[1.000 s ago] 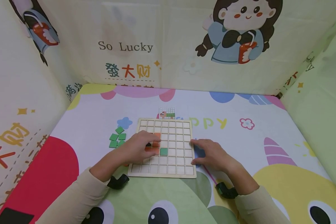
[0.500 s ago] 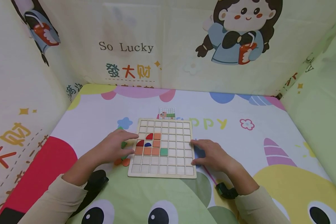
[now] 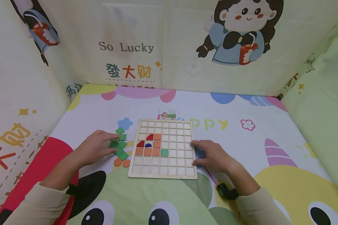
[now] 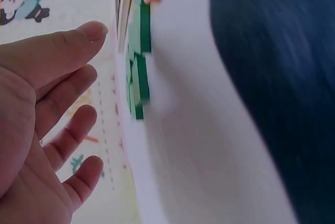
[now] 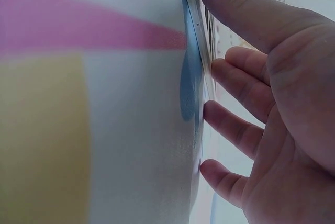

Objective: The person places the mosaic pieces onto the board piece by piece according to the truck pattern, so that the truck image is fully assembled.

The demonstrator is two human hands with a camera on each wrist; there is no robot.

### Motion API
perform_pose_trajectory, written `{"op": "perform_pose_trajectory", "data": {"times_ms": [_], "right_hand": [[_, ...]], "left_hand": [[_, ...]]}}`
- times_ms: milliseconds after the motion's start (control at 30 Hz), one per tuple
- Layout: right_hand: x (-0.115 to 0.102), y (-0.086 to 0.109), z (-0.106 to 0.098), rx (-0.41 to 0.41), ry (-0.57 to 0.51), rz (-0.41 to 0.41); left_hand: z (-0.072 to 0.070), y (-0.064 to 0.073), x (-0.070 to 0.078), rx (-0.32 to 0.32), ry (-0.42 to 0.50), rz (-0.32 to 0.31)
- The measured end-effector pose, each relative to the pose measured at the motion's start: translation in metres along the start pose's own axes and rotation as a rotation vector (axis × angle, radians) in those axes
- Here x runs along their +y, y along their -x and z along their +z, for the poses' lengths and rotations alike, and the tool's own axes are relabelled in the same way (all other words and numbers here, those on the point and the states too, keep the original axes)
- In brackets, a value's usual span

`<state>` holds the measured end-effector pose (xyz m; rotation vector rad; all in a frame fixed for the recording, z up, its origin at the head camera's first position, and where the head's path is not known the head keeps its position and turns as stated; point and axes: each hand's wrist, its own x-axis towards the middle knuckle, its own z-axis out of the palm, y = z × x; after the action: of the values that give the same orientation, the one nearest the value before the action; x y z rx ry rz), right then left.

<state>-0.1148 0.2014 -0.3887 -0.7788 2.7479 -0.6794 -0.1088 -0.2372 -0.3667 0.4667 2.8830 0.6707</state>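
We count one grid board (image 3: 180, 137), centre, with coloured pieces (image 3: 147, 152) set in; one left hand (image 3: 92, 147), moved left off the board to the loose green tiles (image 3: 122, 144), thumb and fingers apart, no grip visible; one right hand (image 3: 215, 154), fingers spread, touching the board's right edge. We judge the green supply now within reach.

Reads “So Lucky” (image 3: 126, 46) over “發大财” (image 3: 128, 71) on the back wall (image 3: 177, 47) beyond the board (image 3: 163, 170); shows “ppy” (image 3: 209, 124) on the tablecloth (image 3: 256, 143) to the board's right, “财” (image 3: 14, 134) and “大” (image 3: 0, 157) on the side wall (image 3: 36, 90) left.
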Motion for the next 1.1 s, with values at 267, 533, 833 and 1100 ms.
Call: {"op": "perform_pose_trajectory", "data": {"times_ms": [267,533,833,1100], "right_hand": [[0.0,0.0,0.0,-0.004,-0.011,0.01],[-0.001,0.0,0.001,-0.008,-0.011,0.01],[0.0,0.001,0.001,-0.001,-0.005,0.001],[0.0,0.0,0.001,-0.006,-0.006,0.007]], "left_hand": [[-0.003,0.0,-0.017,0.019,-0.002,-0.052],[-0.003,-0.009,-0.027,-0.013,0.018,-0.09],[-0.005,-0.019,-0.032,-0.041,0.002,-0.091],[-0.002,-0.024,-0.034,-0.042,-0.025,-0.061]]}}
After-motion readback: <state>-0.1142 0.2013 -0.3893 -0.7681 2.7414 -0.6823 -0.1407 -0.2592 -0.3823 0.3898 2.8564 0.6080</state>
